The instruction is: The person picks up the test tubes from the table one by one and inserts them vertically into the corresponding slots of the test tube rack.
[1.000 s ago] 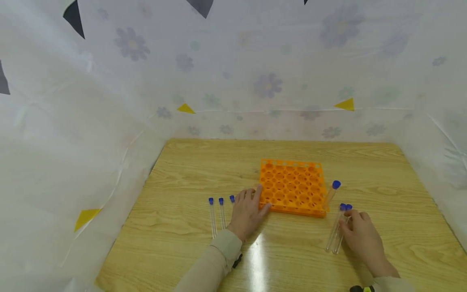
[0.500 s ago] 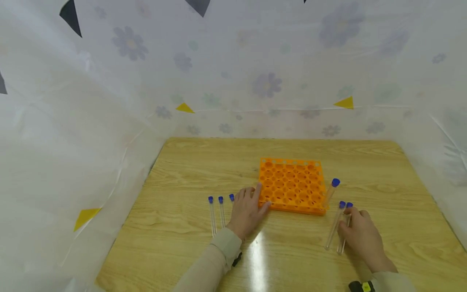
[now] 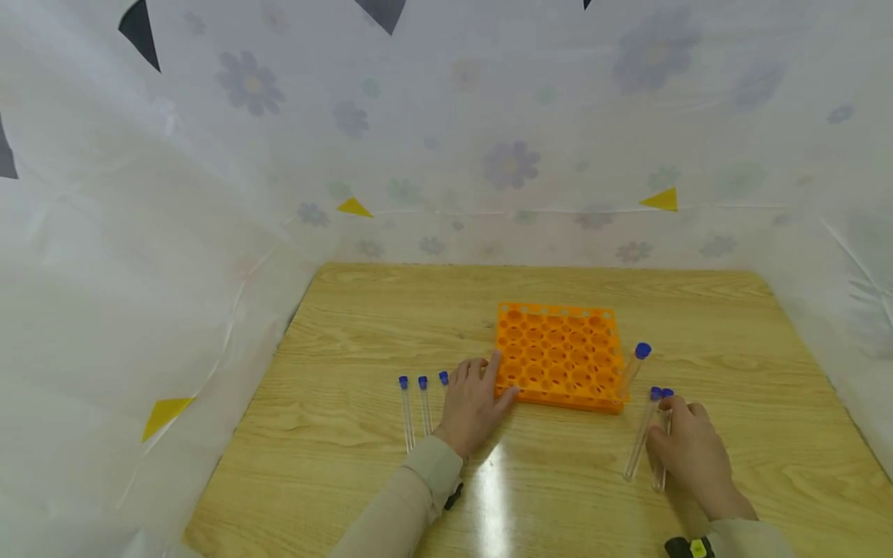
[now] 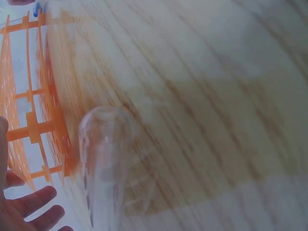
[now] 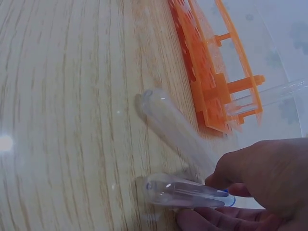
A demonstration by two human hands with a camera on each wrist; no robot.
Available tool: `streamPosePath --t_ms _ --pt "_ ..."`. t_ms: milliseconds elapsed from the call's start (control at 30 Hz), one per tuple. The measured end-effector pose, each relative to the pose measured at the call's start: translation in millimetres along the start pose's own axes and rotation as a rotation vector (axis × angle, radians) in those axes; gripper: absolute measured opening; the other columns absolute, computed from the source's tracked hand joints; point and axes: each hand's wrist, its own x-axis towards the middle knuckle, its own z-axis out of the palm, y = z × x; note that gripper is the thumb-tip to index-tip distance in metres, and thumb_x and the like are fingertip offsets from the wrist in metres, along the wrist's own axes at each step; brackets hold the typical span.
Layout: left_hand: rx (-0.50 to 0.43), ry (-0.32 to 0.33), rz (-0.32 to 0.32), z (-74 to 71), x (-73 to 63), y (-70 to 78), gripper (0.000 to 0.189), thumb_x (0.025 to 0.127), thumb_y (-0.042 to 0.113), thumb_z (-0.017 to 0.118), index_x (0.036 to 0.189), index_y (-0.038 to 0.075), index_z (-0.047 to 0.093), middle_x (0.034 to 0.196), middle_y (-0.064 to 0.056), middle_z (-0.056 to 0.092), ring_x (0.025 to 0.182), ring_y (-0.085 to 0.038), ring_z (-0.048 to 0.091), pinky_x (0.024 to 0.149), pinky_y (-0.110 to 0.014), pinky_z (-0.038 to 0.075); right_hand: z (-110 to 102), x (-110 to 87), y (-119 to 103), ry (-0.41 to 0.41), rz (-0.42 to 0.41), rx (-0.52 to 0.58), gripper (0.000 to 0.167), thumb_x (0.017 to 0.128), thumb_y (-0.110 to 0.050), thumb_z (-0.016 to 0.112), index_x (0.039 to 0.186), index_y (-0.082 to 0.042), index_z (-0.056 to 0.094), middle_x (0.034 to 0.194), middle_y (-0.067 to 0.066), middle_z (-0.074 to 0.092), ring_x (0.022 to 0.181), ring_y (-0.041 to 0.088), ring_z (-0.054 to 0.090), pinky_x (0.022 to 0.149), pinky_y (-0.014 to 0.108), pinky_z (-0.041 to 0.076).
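An orange test tube rack (image 3: 558,398) stands on the table, a clear test tube (image 3: 634,369) with a blue cap leaning out of its right front corner. My left hand (image 3: 470,407) touches the rack's left front corner, thumb at the front edge and fingers extended along the side. To the right, my right hand (image 3: 694,453) pinches a blue-capped test tube (image 5: 185,190) close to its cap, between thumb and fingers. Beside that one lies another capped test tube (image 3: 638,446), apart from it at the rounded end. The fingers partly cover the held tube in the head view.
Left of my left hand lie two blue-capped test tubes, one outer tube (image 3: 407,411) and one inner tube (image 3: 425,411). A third blue cap (image 3: 443,377) shows by the hand, its tube mostly hidden. Patterned white sheeting (image 3: 446,155) surrounds the wooden table (image 3: 377,310).
The rounded end of the pinched test tube has swung right, away from the neighbouring tube. My right hand has barely shifted. My left hand stays at the rack.
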Motion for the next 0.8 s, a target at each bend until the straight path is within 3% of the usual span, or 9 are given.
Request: streamPosePath --t_ms 467,800 --pt "0.0 0.025 0.012 0.0 -0.9 0.1 0.068 0.102 0.058 0.04 0.155 0.016 0.034 0.125 -0.008 0.058 0.122 -0.028 0.053 0.104 -0.044 0.045 -0.4 0.9 2.9 -0.006 0.007 0.022 0.056 0.084 -0.011 0.06 0.131 0.014 0.043 0.113 0.042 0.049 0.079 0.035 0.059 0.055 0.034 0.048" --pt "0.012 0.021 0.003 -0.5 -0.6 0.2 0.068 0.101 0.058 0.041 0.155 0.017 0.034 0.126 -0.008 0.058 0.122 -0.027 0.053 0.105 -0.044 0.045 -9.4 2.5 0.3 -0.021 0.035 0.036 0.062 0.088 -0.014 0.059 0.137 0.015 0.036 0.118 0.04 0.047 0.09 0.043 0.059 0.062 0.041 0.052"
